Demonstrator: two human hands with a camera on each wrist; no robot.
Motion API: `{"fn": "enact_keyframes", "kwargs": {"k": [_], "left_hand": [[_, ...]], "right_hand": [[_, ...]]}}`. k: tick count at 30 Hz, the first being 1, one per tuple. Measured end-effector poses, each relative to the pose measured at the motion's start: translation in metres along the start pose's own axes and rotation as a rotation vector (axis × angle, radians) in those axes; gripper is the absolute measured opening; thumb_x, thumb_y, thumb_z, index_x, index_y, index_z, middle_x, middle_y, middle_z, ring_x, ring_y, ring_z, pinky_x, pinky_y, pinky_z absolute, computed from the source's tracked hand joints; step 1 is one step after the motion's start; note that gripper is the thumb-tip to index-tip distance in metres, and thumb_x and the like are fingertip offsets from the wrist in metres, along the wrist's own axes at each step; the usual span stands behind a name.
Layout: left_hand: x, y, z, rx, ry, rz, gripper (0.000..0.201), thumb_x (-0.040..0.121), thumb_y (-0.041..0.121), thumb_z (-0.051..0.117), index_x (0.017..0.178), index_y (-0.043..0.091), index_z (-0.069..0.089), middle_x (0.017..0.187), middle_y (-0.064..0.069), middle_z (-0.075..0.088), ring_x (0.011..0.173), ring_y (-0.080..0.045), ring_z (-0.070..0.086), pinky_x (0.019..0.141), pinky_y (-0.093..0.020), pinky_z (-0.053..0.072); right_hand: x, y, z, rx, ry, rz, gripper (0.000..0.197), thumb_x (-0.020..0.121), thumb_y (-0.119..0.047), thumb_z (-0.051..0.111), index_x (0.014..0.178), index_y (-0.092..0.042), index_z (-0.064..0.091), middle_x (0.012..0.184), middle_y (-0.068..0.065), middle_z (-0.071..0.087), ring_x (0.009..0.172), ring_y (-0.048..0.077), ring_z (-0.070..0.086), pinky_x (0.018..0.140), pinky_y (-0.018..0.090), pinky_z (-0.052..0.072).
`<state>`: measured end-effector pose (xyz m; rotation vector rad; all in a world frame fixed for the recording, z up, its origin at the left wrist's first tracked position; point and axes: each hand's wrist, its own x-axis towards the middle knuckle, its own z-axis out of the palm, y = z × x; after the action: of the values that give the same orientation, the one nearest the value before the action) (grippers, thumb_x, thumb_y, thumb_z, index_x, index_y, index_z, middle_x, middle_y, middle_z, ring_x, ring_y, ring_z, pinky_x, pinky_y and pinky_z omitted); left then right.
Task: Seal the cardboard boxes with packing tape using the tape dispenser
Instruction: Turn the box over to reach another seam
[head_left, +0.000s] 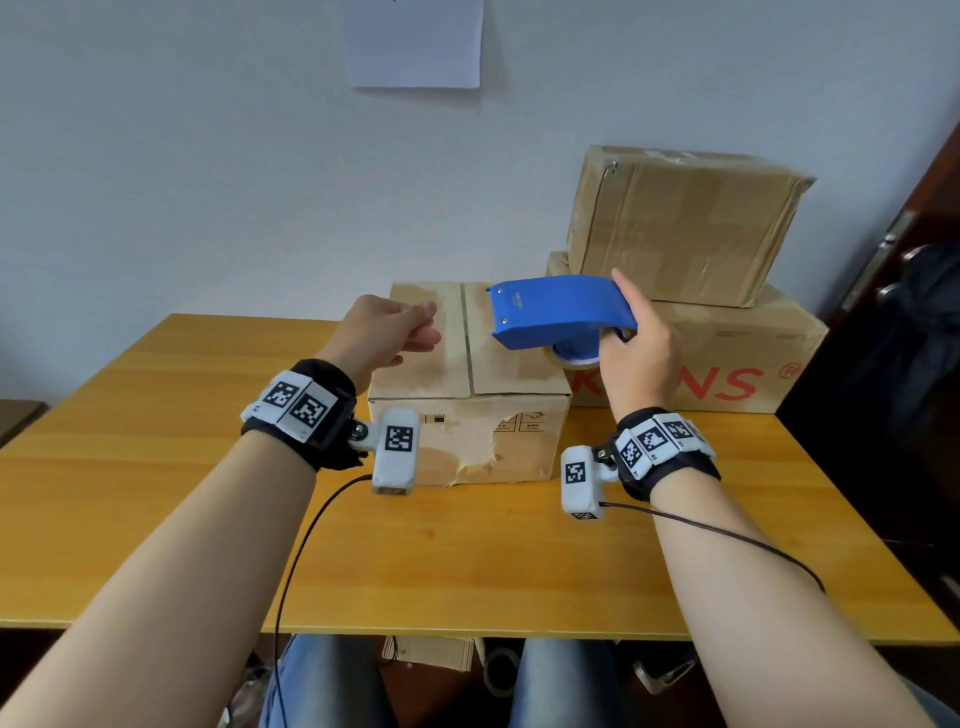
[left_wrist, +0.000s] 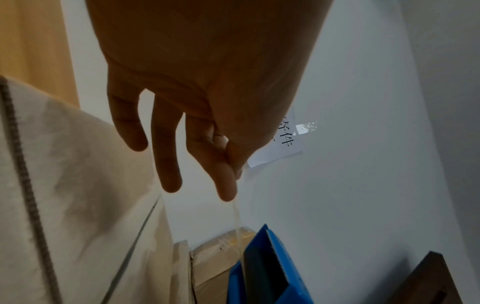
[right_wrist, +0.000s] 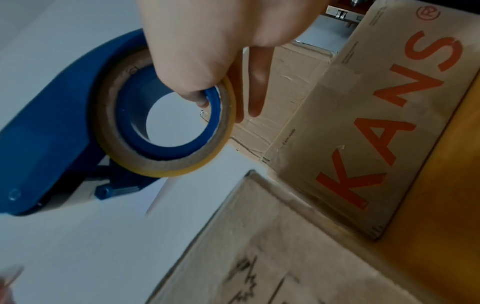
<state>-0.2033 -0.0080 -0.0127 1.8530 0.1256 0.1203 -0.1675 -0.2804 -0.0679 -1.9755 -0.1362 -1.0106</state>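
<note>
A small cardboard box (head_left: 431, 364) with its top flaps down sits mid-table, its centre seam bare. My right hand (head_left: 639, 343) grips the blue tape dispenser (head_left: 561, 312) above the box's right half, its thumb hooked into the core of the tape roll (right_wrist: 166, 164). My left hand (head_left: 415, 332) hovers over the box's left half. Its thumb and forefinger (left_wrist: 233, 164) pinch the end of a clear tape strip (left_wrist: 237, 218) that runs down to the dispenser (left_wrist: 267, 267).
Two taped boxes are stacked at the back right: a plain one (head_left: 685, 223) on a larger box with red KANS lettering (head_left: 727, 358). The yellow wooden table (head_left: 467, 561) extends toward me. A paper sheet (head_left: 415, 41) hangs on the wall; a dark door (head_left: 893, 312) stands right.
</note>
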Motion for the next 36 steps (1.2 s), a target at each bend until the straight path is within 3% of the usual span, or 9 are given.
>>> {"fn": "enact_keyframes", "kwargs": {"k": [3,10,14,16,21,25,29,31,36], "left_hand": [[0.0,0.002,-0.001,0.032,0.017,0.041,0.025,0.099,0.036,0.059,0.086,0.016,0.066,0.074,0.007,0.073,0.075,-0.003,0.07,0.074,-0.028,0.045],[0.002,-0.005,-0.005,0.084,0.015,0.069,0.032,0.099,0.035,0.06,0.096,0.005,0.07,0.076,0.006,0.072,0.079,-0.007,0.067,0.068,-0.023,0.044],[0.003,-0.011,-0.003,0.103,0.042,0.104,0.038,0.1,0.032,0.06,0.101,-0.004,0.069,0.075,0.005,0.071,0.067,0.01,0.064,0.062,-0.014,0.043],[0.003,-0.013,-0.001,0.132,0.05,0.132,0.037,0.1,0.031,0.06,0.096,-0.004,0.069,0.074,0.004,0.072,0.066,0.015,0.063,0.064,-0.014,0.04],[0.0,-0.016,0.001,0.16,0.047,0.152,0.033,0.1,0.03,0.06,0.085,0.002,0.068,0.073,0.003,0.072,0.069,0.013,0.064,0.064,-0.014,0.039],[-0.003,-0.02,0.003,0.171,0.031,0.145,0.032,0.1,0.028,0.061,0.085,0.002,0.069,0.072,0.003,0.071,0.068,0.014,0.063,0.057,-0.006,0.04],[-0.001,-0.024,-0.009,0.153,0.117,0.14,0.031,0.1,0.029,0.06,0.085,0.004,0.069,0.07,0.003,0.068,0.058,0.014,0.059,0.066,-0.019,0.042],[0.0,-0.029,-0.025,0.147,0.159,0.11,0.029,0.099,0.031,0.061,0.087,0.006,0.069,0.069,0.003,0.066,0.055,0.008,0.059,0.067,-0.025,0.045],[-0.001,-0.043,-0.037,0.141,0.142,0.075,0.028,0.099,0.034,0.06,0.086,0.011,0.067,0.074,0.001,0.067,0.069,-0.011,0.061,0.074,-0.032,0.049]], "right_hand": [[-0.002,0.002,0.003,0.021,0.023,0.01,0.059,0.089,0.006,0.062,0.141,-0.021,0.059,0.121,-0.003,0.066,0.104,0.011,0.061,0.079,0.028,0.059],[-0.002,0.009,0.006,-0.018,-0.003,-0.046,0.055,0.088,0.002,0.064,0.138,-0.022,0.061,0.118,0.003,0.069,0.103,0.021,0.065,0.075,0.026,0.057],[-0.004,0.01,0.006,-0.023,0.005,-0.041,0.055,0.088,0.003,0.064,0.137,-0.021,0.062,0.124,0.002,0.068,0.109,0.021,0.065,0.078,0.026,0.058],[-0.007,0.012,0.006,-0.02,-0.003,-0.022,0.055,0.088,0.003,0.064,0.137,-0.021,0.062,0.126,0.002,0.068,0.112,0.02,0.064,0.08,0.025,0.057],[-0.013,0.02,0.003,-0.026,0.004,-0.01,0.057,0.088,0.004,0.063,0.138,-0.022,0.061,0.124,0.001,0.068,0.11,0.018,0.063,0.078,0.022,0.056],[-0.014,0.026,-0.001,-0.017,-0.001,0.0,0.059,0.088,0.006,0.063,0.139,-0.023,0.06,0.125,0.0,0.066,0.112,0.014,0.061,0.077,0.016,0.051],[-0.011,0.036,-0.009,0.044,0.059,0.122,0.06,0.09,0.007,0.058,0.138,-0.027,0.06,0.127,-0.011,0.061,0.116,0.007,0.055,0.081,0.008,0.045],[-0.009,0.048,-0.02,0.063,0.122,0.178,0.059,0.09,0.007,0.056,0.137,-0.027,0.061,0.128,-0.013,0.061,0.119,0.008,0.057,0.089,0.012,0.046],[-0.009,0.062,-0.026,0.045,0.144,0.166,0.06,0.088,0.009,0.056,0.136,-0.025,0.062,0.129,-0.007,0.065,0.12,0.011,0.059,0.089,0.007,0.042]]}}
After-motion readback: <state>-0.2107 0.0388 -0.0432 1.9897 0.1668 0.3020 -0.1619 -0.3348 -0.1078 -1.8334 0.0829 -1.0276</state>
